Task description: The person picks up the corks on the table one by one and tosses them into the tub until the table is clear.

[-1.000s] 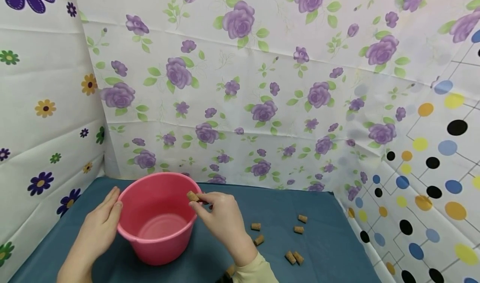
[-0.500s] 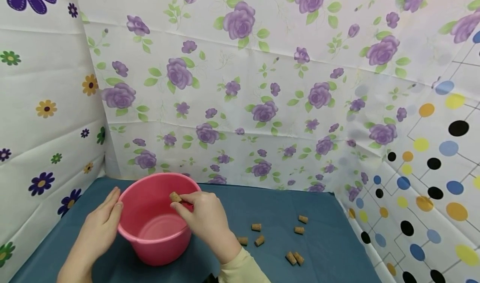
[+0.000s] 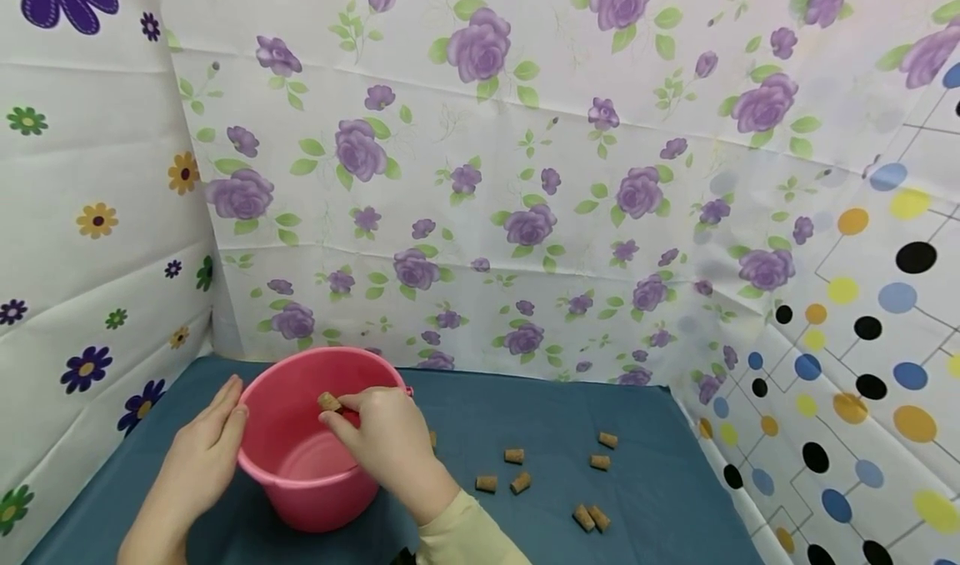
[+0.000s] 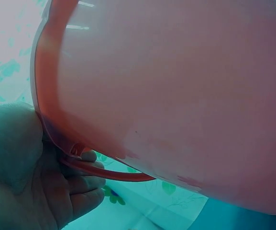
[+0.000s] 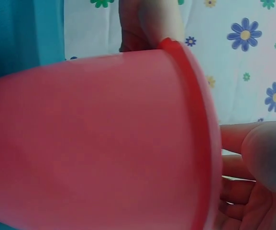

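Observation:
A pink bucket (image 3: 311,498) stands upright on the blue cloth at the left of the head view. My left hand (image 3: 198,457) rests against its left rim with the fingers straight. In the left wrist view the bucket's handle (image 4: 114,175) hangs in front of those fingers. My right hand (image 3: 393,448) reaches over the right rim and pinches a cork (image 3: 328,402) between thumb and fingers, above the bucket's opening. The visible part of the bucket floor is bare. In the right wrist view the bucket wall (image 5: 104,143) hides the fingertips and the cork.
Several corks lie scattered on the blue cloth (image 3: 667,498) to the right, among them a pair side by side (image 3: 591,517). Another cork (image 3: 432,439) is partly hidden behind my right hand. Patterned sheets (image 3: 480,173) enclose the back and sides.
My right hand has moved left with the cork, from the bucket's right rim to over its opening. Corks it had covered now show. The left hand stays at the rim.

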A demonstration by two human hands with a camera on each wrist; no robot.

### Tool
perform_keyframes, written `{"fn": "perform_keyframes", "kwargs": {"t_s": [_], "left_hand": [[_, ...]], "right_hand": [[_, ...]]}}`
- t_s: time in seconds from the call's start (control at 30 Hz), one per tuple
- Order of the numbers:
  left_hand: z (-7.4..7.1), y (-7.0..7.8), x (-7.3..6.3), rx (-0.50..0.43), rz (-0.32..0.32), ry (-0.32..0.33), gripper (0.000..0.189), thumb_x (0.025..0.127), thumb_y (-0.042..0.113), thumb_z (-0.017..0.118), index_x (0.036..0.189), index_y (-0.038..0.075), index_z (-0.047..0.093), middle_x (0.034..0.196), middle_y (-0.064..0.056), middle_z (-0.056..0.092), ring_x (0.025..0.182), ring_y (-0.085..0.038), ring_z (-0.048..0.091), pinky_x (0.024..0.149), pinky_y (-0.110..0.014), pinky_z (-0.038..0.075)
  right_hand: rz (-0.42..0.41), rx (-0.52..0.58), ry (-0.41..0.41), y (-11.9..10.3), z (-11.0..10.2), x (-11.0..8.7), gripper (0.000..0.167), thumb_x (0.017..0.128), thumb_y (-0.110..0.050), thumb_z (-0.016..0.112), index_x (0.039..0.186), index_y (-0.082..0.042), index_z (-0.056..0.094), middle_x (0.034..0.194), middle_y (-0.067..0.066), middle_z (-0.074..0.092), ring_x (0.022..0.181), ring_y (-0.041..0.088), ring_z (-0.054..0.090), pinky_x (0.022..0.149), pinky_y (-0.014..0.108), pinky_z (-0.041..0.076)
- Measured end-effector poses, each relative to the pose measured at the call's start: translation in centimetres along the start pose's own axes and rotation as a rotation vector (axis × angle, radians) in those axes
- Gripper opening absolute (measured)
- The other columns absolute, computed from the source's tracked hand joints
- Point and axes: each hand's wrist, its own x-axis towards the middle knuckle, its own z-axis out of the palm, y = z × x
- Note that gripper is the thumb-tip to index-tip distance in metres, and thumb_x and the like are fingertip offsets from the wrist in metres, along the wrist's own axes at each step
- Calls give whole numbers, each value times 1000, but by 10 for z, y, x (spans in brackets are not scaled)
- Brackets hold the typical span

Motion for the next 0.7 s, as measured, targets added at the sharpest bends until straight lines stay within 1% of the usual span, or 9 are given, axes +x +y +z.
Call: {"fn": "perform_keyframes", "kwargs": {"t_s": [0.1, 0.2, 0.27, 0.3, 0.37, 0.4, 0.5, 0.6, 0.7], "left_hand": [[0, 0, 0, 1, 0, 1, 66, 119, 35, 28, 161, -16, 23, 168, -37, 18, 151, -63, 23, 113, -81, 25], [0, 0, 0, 1, -1, 1, 66, 119, 35, 28, 161, -16, 23, 168, -37, 18, 151, -63, 23, 113, -81, 26], [0, 0, 0, 4, 1, 6, 66, 119, 35, 28, 160, -17, 23, 168, -37, 19, 151, -63, 23, 113, -81, 26], [0, 0, 0, 5, 1, 7, 66, 119, 34, 28, 160, -17, 24, 168, -38, 19, 151, -63, 23, 113, -81, 26], [0, 0, 0, 7, 1, 7, 66, 119, 35, 28, 160, -17, 24, 168, -38, 18, 151, -63, 23, 113, -81, 26], [0, 0, 1, 8, 1, 7, 66, 120, 35, 28, 160, -17, 24, 168, -38, 19, 151, -63, 23, 112, -81, 27], [0, 0, 0, 7, -1, 4, 66, 119, 35, 28, 161, -16, 23, 168, -38, 19, 151, -63, 23, 112, -82, 27], [1, 0, 0, 6, 1, 8, 66, 119, 35, 28, 161, -16, 24, 168, -37, 19, 151, -63, 24, 112, -82, 27], [1, -1, 0, 5, 5, 12, 66, 120, 35, 28, 160, -16, 24, 168, -38, 19, 151, -63, 24, 112, -82, 27]], "right_hand": [[12, -8, -20, -2, 4, 3, 31, 99, -42, 78, 122, -22, 84, 85, -13, 78, 58, -8, 56, 48, 10, 41], [37, -29, -42, -5, 7, 5, 31, 99, -44, 78, 122, -24, 84, 74, -15, 74, 45, -7, 46, 44, 12, 39], [45, -44, -51, -7, 9, 7, 32, 99, -45, 78, 123, -25, 84, 68, -16, 71, 43, -6, 45, 44, 13, 39], [46, -53, -50, -8, 10, 8, 32, 98, -46, 78, 123, -26, 84, 71, -16, 73, 45, -8, 46, 45, 12, 39], [45, -65, -55, -9, 11, 11, 32, 98, -47, 78, 123, -27, 84, 66, -16, 70, 45, -7, 46, 45, 12, 39], [43, -67, -51, -10, 12, 11, 32, 98, -47, 78, 122, -27, 84, 70, -16, 73, 47, -8, 47, 46, 11, 40], [43, -77, -50, -11, 14, 14, 31, 98, -48, 79, 121, -28, 84, 71, -18, 72, 49, -9, 46, 48, 9, 40], [43, -83, -51, -12, 15, 16, 27, 97, -48, 79, 113, -28, 86, 65, -21, 65, 50, -9, 45, 49, 9, 41], [46, -93, -57, -13, 16, 17, 22, 97, -48, 79, 101, -27, 86, 56, -20, 53, 49, -7, 45, 48, 10, 41]]}}
